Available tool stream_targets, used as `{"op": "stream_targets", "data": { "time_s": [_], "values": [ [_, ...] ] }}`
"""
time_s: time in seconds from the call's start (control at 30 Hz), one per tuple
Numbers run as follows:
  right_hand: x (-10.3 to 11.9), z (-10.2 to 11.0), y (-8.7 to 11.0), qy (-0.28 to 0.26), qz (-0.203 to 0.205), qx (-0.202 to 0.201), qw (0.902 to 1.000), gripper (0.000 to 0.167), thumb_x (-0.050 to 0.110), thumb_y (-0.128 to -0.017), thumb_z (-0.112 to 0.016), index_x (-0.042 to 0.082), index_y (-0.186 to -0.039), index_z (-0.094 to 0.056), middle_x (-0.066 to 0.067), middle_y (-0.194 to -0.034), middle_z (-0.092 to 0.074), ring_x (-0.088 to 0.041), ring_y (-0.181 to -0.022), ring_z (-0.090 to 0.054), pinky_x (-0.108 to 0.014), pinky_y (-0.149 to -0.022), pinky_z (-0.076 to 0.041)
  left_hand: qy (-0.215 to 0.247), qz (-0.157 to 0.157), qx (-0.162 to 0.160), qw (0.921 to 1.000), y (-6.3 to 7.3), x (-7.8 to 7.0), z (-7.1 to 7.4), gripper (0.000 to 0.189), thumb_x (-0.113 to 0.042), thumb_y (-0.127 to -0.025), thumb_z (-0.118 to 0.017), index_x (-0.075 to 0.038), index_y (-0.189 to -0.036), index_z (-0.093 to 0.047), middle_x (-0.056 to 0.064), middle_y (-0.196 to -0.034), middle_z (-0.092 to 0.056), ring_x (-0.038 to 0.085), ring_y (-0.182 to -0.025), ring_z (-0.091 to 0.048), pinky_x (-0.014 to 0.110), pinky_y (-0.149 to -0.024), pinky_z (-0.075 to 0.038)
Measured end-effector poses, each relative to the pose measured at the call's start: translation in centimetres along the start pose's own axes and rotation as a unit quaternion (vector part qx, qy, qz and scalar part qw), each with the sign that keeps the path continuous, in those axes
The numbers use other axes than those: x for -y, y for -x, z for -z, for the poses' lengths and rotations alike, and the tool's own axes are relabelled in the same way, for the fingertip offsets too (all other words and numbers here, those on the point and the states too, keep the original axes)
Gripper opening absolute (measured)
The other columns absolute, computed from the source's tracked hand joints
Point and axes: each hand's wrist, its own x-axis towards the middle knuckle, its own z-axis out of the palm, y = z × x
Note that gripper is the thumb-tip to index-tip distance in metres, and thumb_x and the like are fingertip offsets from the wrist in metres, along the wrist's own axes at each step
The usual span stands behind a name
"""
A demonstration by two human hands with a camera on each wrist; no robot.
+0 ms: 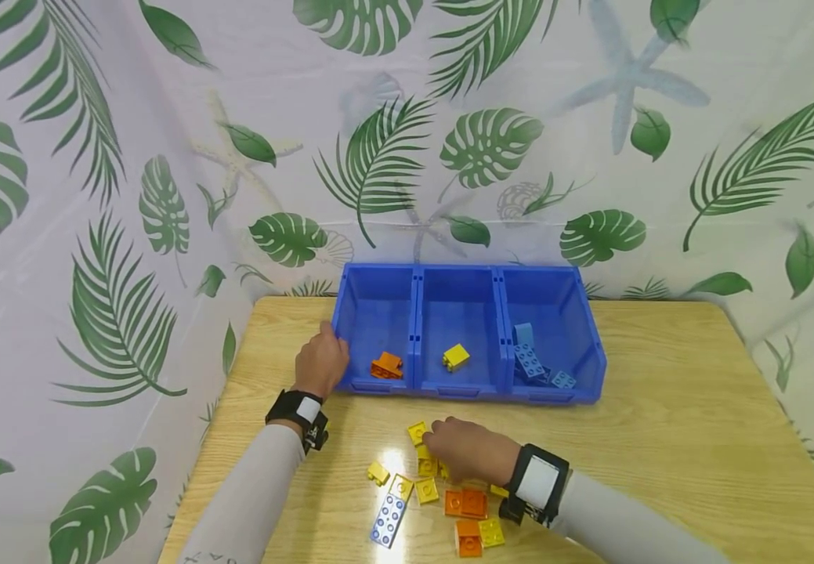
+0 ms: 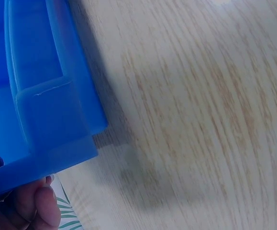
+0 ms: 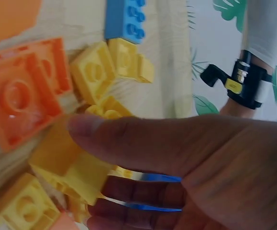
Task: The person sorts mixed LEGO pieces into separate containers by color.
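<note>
the left hand [image 1: 321,362] grips the blue bin [image 1: 375,329], maybe to keep it still, while the right hand [image 1: 470,451] pinches a yellow block [image 3: 69,158] over the counter [image 1: 667,360].

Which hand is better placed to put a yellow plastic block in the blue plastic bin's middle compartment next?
Probably the right hand: it pinches a yellow plastic block. The left hand grips the left outer wall of the blue plastic bin.

No lettering is readable (left sleeve [image 1: 251,493] bears illegible marks [image 1: 212,558])
</note>
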Motion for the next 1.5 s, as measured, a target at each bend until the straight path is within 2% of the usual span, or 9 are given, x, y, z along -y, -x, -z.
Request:
{"op": "stream_targets", "data": {
  "time_s": [0.23, 0.4, 0.83, 0.93, 1.0, 1.1, 1.17, 1.33, 1.5],
  "values": [
    [0.3, -0.6, 0.1, 0.027, 0.014, -0.019, 0.9994, 0.035, 0.010, -0.087, -0.082, 0.012, -0.121, -0.072, -0.004, -0.102, -0.068, -0.015, -0.087, -0.058, -0.029, -0.083, -0.057, 0.000, 0.003, 0.004, 1.0000, -0.3, -0.1, 0.1, 0.023, -0.022, -0.102, -0.053, 0.000, -0.108, -0.055, 0.023, -0.084, -0.071, 0.042, -0.076, -0.072, 0.055, -0.065, -0.055],
    [0.4, -0.6, 0.5, 0.040, 0.029, -0.034, 0.9982, 0.024, 0.009, -0.092, -0.077, 0.012, -0.116, -0.075, -0.005, -0.100, -0.068, -0.015, -0.083, -0.057, -0.028, -0.077, -0.056, 0.005, 0.001, 0.000, 1.0000, -0.3, -0.2, 0.2, 0.023, -0.022, -0.102, -0.052, 0.000, -0.108, -0.054, 0.023, -0.083, -0.070, 0.043, -0.075, -0.072, 0.055, -0.064, -0.055],
    [0.1, 2.0, 1.0, 0.033, 0.039, -0.063, 0.9967, 0.011, 0.006, -0.095, -0.070, 0.009, -0.106, -0.073, -0.006, -0.094, -0.066, -0.016, -0.080, -0.056, -0.028, -0.073, -0.054, 0.002, 0.001, 0.005, 1.0000, -1.1, -0.1, 0.4, 0.024, -0.023, -0.102, -0.054, 0.000, -0.107, -0.054, 0.024, -0.083, -0.071, 0.043, -0.074, -0.072, 0.056, -0.063, -0.055],
    [-0.2, 2.9, 0.8, 0.025, 0.027, -0.059, 0.9976, 0.012, 0.005, -0.096, -0.068, 0.008, -0.107, -0.072, -0.008, -0.098, -0.068, -0.018, -0.085, -0.060, -0.030, -0.076, -0.055, 0.005, -0.001, 0.003, 1.0000, -1.5, 0.1, 0.3, 0.024, -0.023, -0.102, -0.054, 0.000, -0.107, -0.054, 0.025, -0.084, -0.071, 0.044, -0.075, -0.072, 0.056, -0.064, -0.055],
    [-0.3, 3.7, 0.7, 0.015, 0.011, -0.056, 0.9983, 0.015, 0.003, -0.096, -0.067, 0.007, -0.110, -0.071, -0.012, -0.107, -0.070, -0.023, -0.095, -0.066, -0.032, -0.080, -0.058, 0.006, -0.002, 0.005, 1.0000, -1.8, 0.2, 0.3, 0.024, -0.023, -0.102, -0.054, 0.000, -0.107, -0.054, 0.025, -0.085, -0.071, 0.044, -0.076, -0.072, 0.057, -0.064, -0.055],
    [-0.5, 4.7, 0.8, -0.004, -0.010, -0.050, 0.9987, 0.018, -0.001, -0.096, -0.066, 0.006, -0.112, -0.071, -0.014, -0.114, -0.069, -0.026, -0.104, -0.067, -0.034, -0.081, -0.059, 0.005, -0.002, 0.006, 1.0000, -1.5, 0.2, 0.2, 0.024, -0.023, -0.102, -0.053, 0.000, -0.108, -0.054, 0.025, -0.086, -0.072, 0.045, -0.077, -0.073, 0.057, -0.065, -0.056],
    [-0.7, 5.4, 0.9, -0.011, -0.020, -0.052, 0.9984, 0.019, -0.002, -0.095, -0.067, 0.006, -0.112, -0.071, -0.014, -0.113, -0.068, -0.025, -0.101, -0.066, -0.033, -0.079, -0.058, 0.004, -0.001, 0.006, 1.0000, -1.3, 0.2, 0.2, 0.024, -0.023, -0.102, -0.053, 0.000, -0.108, -0.055, 0.025, -0.085, -0.072, 0.044, -0.077, -0.073, 0.057, -0.065, -0.056],
    [-1.5, 6.7, 0.8, -0.023, -0.026, -0.056, 0.9978, 0.013, 0.000, -0.096, -0.068, 0.006, -0.107, -0.072, -0.011, -0.102, -0.066, -0.017, -0.081, -0.056, -0.029, -0.069, -0.052, 0.003, 0.001, 0.007, 1.0000, -0.9, 0.1, 0.1, 0.024, -0.023, -0.102, -0.053, 0.000, -0.109, -0.054, 0.023, -0.084, -0.071, 0.042, -0.075, -0.072, 0.055, -0.063, -0.056],
    [-2.7, 7.8, 0.5, -0.024, -0.018, -0.082, 0.9962, 0.011, -0.001, -0.097, -0.065, 0.003, -0.105, -0.071, -0.012, -0.096, -0.065, -0.019, -0.076, -0.054, -0.031, -0.068, -0.050, 0.005, 0.001, -0.003, 1.0000, -0.4, 0.0, 0.0, 0.023, -0.023, -0.102, -0.053, 0.000, -0.107, -0.054, 0.023, -0.082, -0.070, 0.043, -0.074, -0.072, 0.055, -0.063, -0.055]
  ]
}}
